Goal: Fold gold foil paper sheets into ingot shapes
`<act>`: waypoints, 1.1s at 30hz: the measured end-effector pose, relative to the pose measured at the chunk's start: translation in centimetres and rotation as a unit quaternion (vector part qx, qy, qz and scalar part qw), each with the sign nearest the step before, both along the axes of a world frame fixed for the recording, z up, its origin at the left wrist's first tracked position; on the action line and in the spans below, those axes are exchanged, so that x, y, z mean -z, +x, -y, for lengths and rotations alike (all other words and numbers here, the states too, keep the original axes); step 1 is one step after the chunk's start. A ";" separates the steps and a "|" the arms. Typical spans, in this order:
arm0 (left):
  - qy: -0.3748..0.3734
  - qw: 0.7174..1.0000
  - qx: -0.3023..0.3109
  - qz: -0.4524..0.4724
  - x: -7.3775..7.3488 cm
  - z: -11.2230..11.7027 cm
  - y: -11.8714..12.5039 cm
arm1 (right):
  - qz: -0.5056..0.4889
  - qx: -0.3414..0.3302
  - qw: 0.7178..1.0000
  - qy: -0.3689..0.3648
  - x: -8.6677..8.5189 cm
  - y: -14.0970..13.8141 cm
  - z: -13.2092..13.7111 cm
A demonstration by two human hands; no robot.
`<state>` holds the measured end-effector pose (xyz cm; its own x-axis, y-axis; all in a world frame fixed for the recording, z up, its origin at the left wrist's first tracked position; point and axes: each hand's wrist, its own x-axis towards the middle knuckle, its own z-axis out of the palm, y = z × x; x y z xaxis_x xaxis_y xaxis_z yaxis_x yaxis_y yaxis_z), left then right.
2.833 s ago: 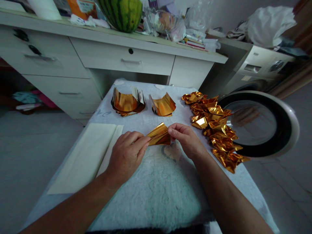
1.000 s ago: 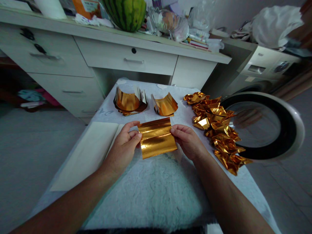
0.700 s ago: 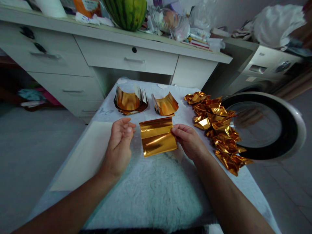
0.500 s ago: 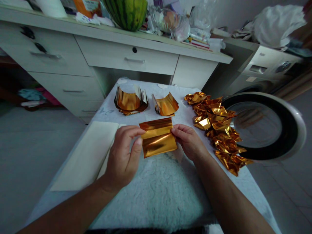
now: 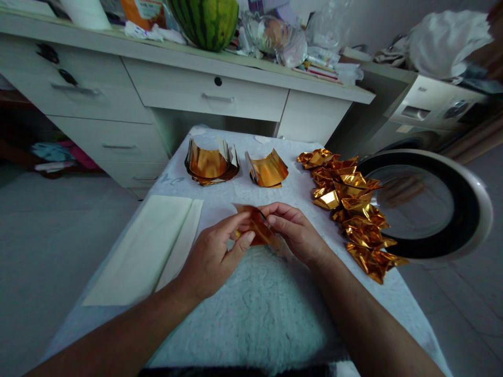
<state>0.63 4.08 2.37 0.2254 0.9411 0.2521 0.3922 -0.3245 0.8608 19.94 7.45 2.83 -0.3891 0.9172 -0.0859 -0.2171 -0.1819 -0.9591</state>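
Note:
Between my two hands is a sheet of gold foil paper [image 5: 257,230], bent and partly blurred by motion. My left hand [image 5: 214,251] grips its left side with thumb and fingers. At the upper right edge, the fingers of my right hand [image 5: 293,225] pinch the same sheet. Beyond my hands stand a larger stack of curved gold foil sheets [image 5: 208,163] and a smaller curved stack [image 5: 269,170]. Several folded gold foil pieces [image 5: 353,209] lie in a row to the right. A pale folded paper [image 5: 141,246] rests left of my left hand.
A pale cloth covers the table [image 5: 251,319]. Behind it stands a white drawer cabinet [image 5: 176,89] with a watermelon [image 5: 208,23] and clutter on top. At the right, the open round door [image 5: 467,204] of a washing machine [image 5: 428,104] reaches close to the table edge.
The gold foil sheet went from spread nearly flat to bent between my fingers. My left hand moved right and closed on it, and my hands came closer together.

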 end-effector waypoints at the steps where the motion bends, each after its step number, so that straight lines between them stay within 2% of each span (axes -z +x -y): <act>1: -0.023 0.999 -0.003 0.032 -0.2 0.0 0.0 | 0.006 -0.010 1.000 0.012 0.0 0.0 0.1; 6: -0.124 0.977 -0.029 0.169 -0.8 -0.4 -0.1 | 0.021 -0.075 0.995 0.067 -0.4 0.0 0.5; 11: -0.135 0.971 -0.063 0.188 -0.8 -0.7 -0.3 | 0.093 -0.112 0.973 0.178 -1.0 -0.2 0.7; 14: -0.156 0.960 -0.066 0.223 -0.8 -0.7 -0.2 | 0.101 -0.102 0.973 0.182 -1.2 -0.3 0.8; 16: -0.172 0.951 -0.083 0.244 -0.9 -0.7 -0.1 | 0.096 -0.057 0.978 0.174 -1.1 -0.2 0.7; 18: -0.181 0.945 -0.097 0.255 -0.9 -0.8 0.0 | 0.089 0.028 0.981 0.172 -0.6 0.1 0.4; 22: -0.185 0.941 -0.087 0.270 -0.6 -1.0 -0.1 | 0.093 0.231 0.956 0.156 0.3 0.7 -0.4; 24: -0.188 0.938 -0.087 0.277 -0.5 -1.0 -0.2 | 0.104 0.270 0.946 0.143 0.4 0.8 -0.7; 26: -0.188 0.937 -0.090 0.281 -0.4 -1.1 -0.2 | 0.115 0.227 0.959 0.127 0.2 0.7 -0.7; 30: -0.185 0.937 -0.095 0.280 -0.4 -1.2 -0.1 | 0.120 0.069 0.987 0.076 -0.3 0.3 -0.3; 33: -0.185 0.939 -0.100 0.271 -0.4 -1.3 -0.2 | 0.097 0.051 0.992 0.056 -0.2 0.0 -0.2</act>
